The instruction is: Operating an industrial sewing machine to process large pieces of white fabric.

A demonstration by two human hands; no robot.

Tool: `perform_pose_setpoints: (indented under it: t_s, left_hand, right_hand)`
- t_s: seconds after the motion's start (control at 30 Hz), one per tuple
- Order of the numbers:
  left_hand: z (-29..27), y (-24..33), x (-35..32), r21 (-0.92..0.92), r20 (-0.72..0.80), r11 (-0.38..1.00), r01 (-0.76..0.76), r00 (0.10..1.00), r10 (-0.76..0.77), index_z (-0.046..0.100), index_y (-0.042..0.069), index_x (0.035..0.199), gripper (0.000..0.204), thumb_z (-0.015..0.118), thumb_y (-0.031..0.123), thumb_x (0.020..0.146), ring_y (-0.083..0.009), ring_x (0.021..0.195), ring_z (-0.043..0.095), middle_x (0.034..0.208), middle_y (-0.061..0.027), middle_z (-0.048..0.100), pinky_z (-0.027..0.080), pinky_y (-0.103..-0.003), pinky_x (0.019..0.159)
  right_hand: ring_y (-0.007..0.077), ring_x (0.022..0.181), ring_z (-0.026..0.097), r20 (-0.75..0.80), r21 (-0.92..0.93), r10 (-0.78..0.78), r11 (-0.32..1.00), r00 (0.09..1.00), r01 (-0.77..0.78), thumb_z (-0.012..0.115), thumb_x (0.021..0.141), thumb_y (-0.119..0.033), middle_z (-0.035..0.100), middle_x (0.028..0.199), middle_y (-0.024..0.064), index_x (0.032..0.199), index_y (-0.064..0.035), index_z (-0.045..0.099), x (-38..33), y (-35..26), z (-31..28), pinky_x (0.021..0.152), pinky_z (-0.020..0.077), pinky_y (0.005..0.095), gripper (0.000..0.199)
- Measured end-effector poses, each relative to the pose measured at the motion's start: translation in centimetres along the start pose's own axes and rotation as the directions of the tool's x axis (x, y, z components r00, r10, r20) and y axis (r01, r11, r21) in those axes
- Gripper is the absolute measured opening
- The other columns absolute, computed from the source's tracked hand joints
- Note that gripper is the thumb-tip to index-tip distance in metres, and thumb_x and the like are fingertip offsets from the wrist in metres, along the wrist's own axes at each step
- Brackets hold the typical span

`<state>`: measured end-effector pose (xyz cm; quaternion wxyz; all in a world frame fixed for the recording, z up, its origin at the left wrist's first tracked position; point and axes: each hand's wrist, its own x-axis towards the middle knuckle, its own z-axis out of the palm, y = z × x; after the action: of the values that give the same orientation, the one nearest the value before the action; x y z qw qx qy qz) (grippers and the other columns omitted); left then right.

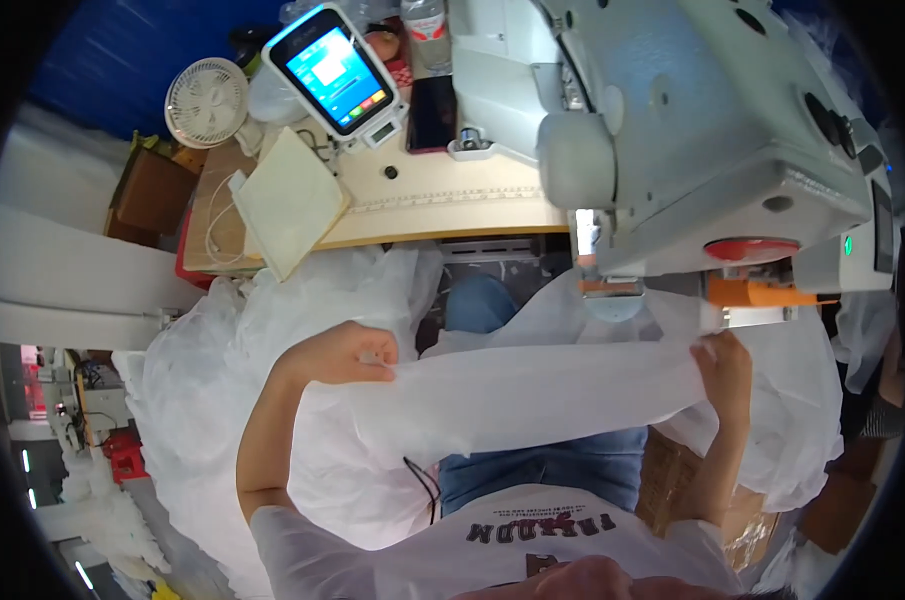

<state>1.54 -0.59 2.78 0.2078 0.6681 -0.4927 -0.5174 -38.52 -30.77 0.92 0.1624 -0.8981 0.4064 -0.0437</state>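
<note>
A long strip of thin white fabric (532,390) stretches between both hands above my lap. My left hand (347,352) is closed on its left end, fingers curled over the edge. My right hand (724,368) pinches its right end, just below the head of a grey sewing machine (692,130). The machine's presser foot area (612,290) with orange parts hangs right above the fabric. More white fabric (222,370) is heaped around my knees.
A wooden table edge (442,215) runs behind the machine, holding a tilted handheld screen device (334,70), a cream pad (287,200), a small white fan (207,100) and a bottle (424,25). Cardboard boxes (672,480) sit at lower right.
</note>
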Motion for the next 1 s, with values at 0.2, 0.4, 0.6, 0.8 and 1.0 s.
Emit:
perform_pose_setpoints:
  t_s: [0.2, 0.4, 0.6, 0.8, 1.0]
  left_hand:
    - [2.3, -2.7, -1.9, -0.520, -0.559, 0.851, -0.073, 0.782, -0.275, 0.057, 0.001, 0.077, 0.011, 0.065, 0.009, 0.076, -0.0102, 0.068, 0.049, 0.068, 0.0005, 0.054, 0.041, -0.023, 0.065]
    - [4.9, -2.2, -3.0, -0.185, -0.954, 0.976, -0.112, 0.257, -0.152, 0.054, 0.000, 0.072, 0.014, 0.059, 0.008, 0.082, -0.0050, 0.061, 0.041, 0.065, 0.0034, 0.047, 0.035, -0.020, 0.057]
    - [6.0, 1.4, 0.1, -0.383, -0.823, 0.915, -0.126, 0.496, -0.276, 0.050, 0.009, 0.067, 0.022, 0.054, 0.014, 0.087, -0.0026, 0.061, 0.034, 0.064, 0.0091, 0.040, 0.029, -0.021, 0.052]
    - [5.0, 0.4, 7.1, -0.240, -0.907, 0.937, -0.253, 0.402, -0.124, 0.052, 0.005, 0.070, 0.020, 0.061, 0.015, 0.085, -0.0072, 0.058, 0.037, 0.062, 0.0044, 0.042, 0.032, -0.023, 0.052]
    - [8.2, -9.8, -1.3, 0.184, -0.923, 0.969, 0.165, 0.369, 0.112, 0.058, 0.005, 0.078, 0.015, 0.069, 0.015, 0.077, -0.0240, 0.068, 0.053, 0.074, -0.0085, 0.058, 0.042, -0.032, 0.057]
  right_hand:
    - [0.0155, 0.063, 0.057, -0.539, 0.164, 0.042, 0.985, 0.842, 0.055, 0.064, 0.082, -0.014, 0.060, 0.073, 0.0125, 0.086, 0.0009, 0.062, 0.4, -3.9, -0.2, 0.060, 0.0449, 0.0275, 0.015]
    - [0.0189, 0.054, 0.054, -0.441, 0.198, 0.042, 0.979, 0.896, 0.051, 0.057, 0.088, -0.019, 0.058, 0.070, 0.0164, 0.094, -0.0002, 0.059, 2.9, -6.6, -2.2, 0.052, 0.0418, 0.0327, 0.020]
    - [0.0357, 0.069, 0.057, -0.314, -0.133, 0.163, 0.968, 0.935, -0.213, 0.048, 0.092, -0.022, 0.060, 0.079, 0.0218, 0.097, 0.0008, 0.057, 3.2, -2.5, -2.5, 0.062, 0.0447, 0.0397, 0.025]
    - [0.0394, 0.091, 0.056, -0.422, -0.203, -0.023, 0.977, 0.906, -0.070, 0.045, 0.092, -0.023, 0.058, 0.097, 0.0245, 0.104, 0.0014, 0.055, 5.5, 5.6, -1.9, 0.078, 0.0442, 0.0432, 0.029]
    - [0.0349, 0.101, 0.054, -0.469, 0.170, 0.185, 0.978, 0.863, -0.118, 0.048, 0.090, -0.029, 0.055, 0.111, 0.0217, 0.112, -0.0015, 0.057, 6.0, 5.8, -1.4, 0.087, 0.0429, 0.0396, 0.036]
